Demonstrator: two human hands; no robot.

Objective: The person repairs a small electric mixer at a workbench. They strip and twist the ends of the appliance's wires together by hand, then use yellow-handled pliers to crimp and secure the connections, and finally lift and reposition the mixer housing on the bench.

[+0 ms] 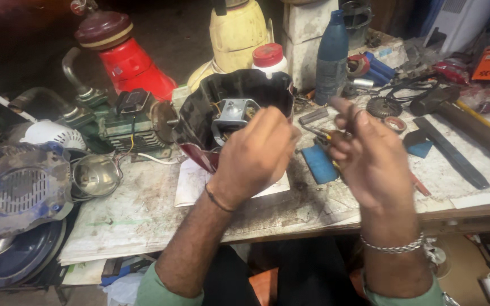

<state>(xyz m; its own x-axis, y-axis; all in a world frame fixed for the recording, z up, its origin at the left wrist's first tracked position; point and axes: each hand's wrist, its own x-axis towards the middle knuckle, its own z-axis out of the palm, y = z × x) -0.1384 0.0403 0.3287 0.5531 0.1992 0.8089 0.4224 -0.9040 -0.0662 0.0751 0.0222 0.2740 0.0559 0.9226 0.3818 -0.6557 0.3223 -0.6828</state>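
Head view. Left hand (253, 156) raised over the bench (143, 209), back of hand toward the camera, its fingers curled in at the open mouth of a black appliance housing (199, 113). Whether they pinch anything there cannot be told (the hand hides its own fingertips). Housing lies on its side at bench centre, opening facing the person, a grey metal bracket (235, 110) showing inside.

Right hand (370, 156) held up just right of the housing, apart from it, blurred. Fingers loosely bunched, index and thumb raised; grip on anything cannot be told.

A blue pad (319, 164) lies on the bench between the hands. Behind: white bottle with red cap (269, 56), tall dark blue bottle (332, 54). Left side: green motor unit (134, 122), red cylinder (129, 59). Right: toothed gear (383, 107), long black bar (452, 152).
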